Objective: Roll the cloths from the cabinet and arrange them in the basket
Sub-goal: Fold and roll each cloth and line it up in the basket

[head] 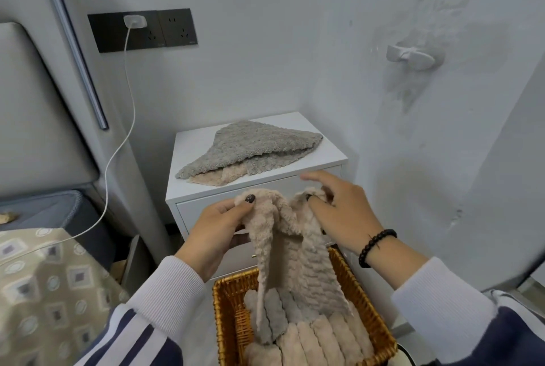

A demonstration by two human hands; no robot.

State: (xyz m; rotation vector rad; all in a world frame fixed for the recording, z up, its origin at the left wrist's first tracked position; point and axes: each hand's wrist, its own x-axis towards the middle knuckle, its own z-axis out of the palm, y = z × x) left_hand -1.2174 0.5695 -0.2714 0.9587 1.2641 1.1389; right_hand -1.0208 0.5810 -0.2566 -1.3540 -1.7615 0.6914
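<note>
Fingers of my left hand and right hand pinch a beige cloth above the wicker basket.

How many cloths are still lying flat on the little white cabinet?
2: a grey cloth on top, and a beige cloth peeking from under its front edge. More could be hidden beneath.

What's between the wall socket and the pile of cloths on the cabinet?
In the head view, only bare wall between the socket and the cloths on the cabinet; the white cable hangs leftward.
</note>
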